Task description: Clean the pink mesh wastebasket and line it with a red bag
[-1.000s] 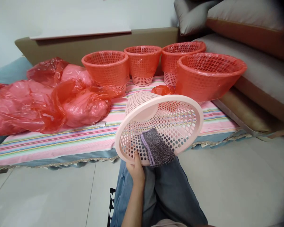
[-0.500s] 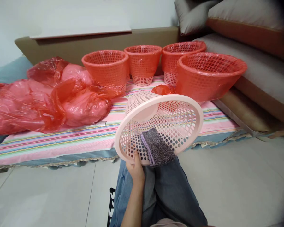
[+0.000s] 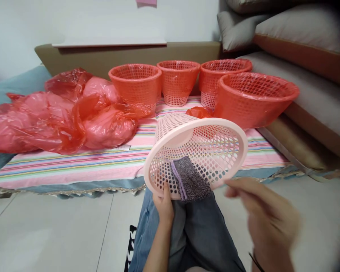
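A pale pink perforated plastic basket (image 3: 197, 130) lies tilted over my lap, its mouth facing me. My left hand (image 3: 163, 204) grips the near lower rim, thumb inside. A folded dark grey speckled cloth (image 3: 192, 179) with a lilac edge lies inside the basket and hangs over the near rim. My right hand (image 3: 268, 211) is at the right of the basket, its fingertips close to the rim. Motion smears it, so I cannot tell whether it touches the rim or how its fingers are set.
Several baskets lined with red plastic bags, including a front right one (image 3: 256, 100), stand on a striped cloth (image 3: 82, 166). Red plastic bags full of pink things (image 3: 45, 121) lie at the left. Large cushions (image 3: 306, 87) are stacked at the right. A crumpled red bag (image 3: 200, 112) lies behind the basket.
My right hand has come into view from the lower right, near the basket's rim. The view has tipped up slightly. My left hand keeps its grip on the basket.
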`<state>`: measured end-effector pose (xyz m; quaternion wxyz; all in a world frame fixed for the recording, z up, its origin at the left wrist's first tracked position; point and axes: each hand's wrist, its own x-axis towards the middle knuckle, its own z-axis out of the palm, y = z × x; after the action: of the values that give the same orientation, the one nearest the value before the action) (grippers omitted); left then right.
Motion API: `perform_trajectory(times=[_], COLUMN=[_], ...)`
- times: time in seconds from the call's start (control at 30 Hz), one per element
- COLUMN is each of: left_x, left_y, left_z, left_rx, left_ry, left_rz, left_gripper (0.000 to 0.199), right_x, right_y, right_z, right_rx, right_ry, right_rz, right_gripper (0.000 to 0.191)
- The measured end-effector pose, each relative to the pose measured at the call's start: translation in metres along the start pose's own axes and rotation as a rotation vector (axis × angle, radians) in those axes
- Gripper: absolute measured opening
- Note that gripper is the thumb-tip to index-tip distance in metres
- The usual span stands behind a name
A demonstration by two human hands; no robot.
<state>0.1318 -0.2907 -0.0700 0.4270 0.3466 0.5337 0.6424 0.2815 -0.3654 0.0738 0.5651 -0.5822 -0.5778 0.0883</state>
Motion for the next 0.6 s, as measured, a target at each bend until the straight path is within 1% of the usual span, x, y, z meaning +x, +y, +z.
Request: perform_trajectory(times=[0.07, 0.13, 0.2, 0.27, 0.33, 0.4, 0.53, 0.6], left_x=[0.000, 0.000, 0.000, -0.001, -0.001, 0.000, 0.000, 0.000], left_y=[0.000, 0.001, 0.001, 0.000, -0.001, -0.003, -0.003, -0.003], left_z=[-0.001, -0.001, -0.001, -0.001, -0.002, -0.002, -0.001, -0.001], left_rx=[-0.010, -0.023, -0.035, -0.036, -0.020, -0.004, -0.012, -0.015], left_ry=[-0.057, -0.122, -0.156, -0.156, -0.149, -0.143, -0.099, -0.097], left_rz=[0.024, 0.061, 0.092, 0.101, 0.091, 0.079, 0.067, 0.063], left_gripper=[0.053, 0.058, 0.062, 0.062, 0.060, 0.059, 0.059, 0.059], right_x=[0.008, 0.015, 0.017, 0.015, 0.010, 0.005, 0.000, 0.002], right_y=[0.022, 0.049, 0.074, 0.090, 0.099, 0.102, 0.101, 0.099], right_z=[0.025, 0.055, 0.081, 0.099, 0.109, 0.113, 0.113, 0.112], right_rx=[0.028, 0.019, -0.049, -0.156, -0.268, -0.343, -0.471, -0.546], right_ry=[-0.094, -0.209, -0.303, -0.365, -0.405, -0.438, -0.548, -0.614], right_rz=[0.004, 0.023, 0.043, 0.044, 0.040, 0.036, 0.030, 0.031], right_gripper=[0.019, 0.025, 0.032, 0.038, 0.041, 0.042, 0.046, 0.047])
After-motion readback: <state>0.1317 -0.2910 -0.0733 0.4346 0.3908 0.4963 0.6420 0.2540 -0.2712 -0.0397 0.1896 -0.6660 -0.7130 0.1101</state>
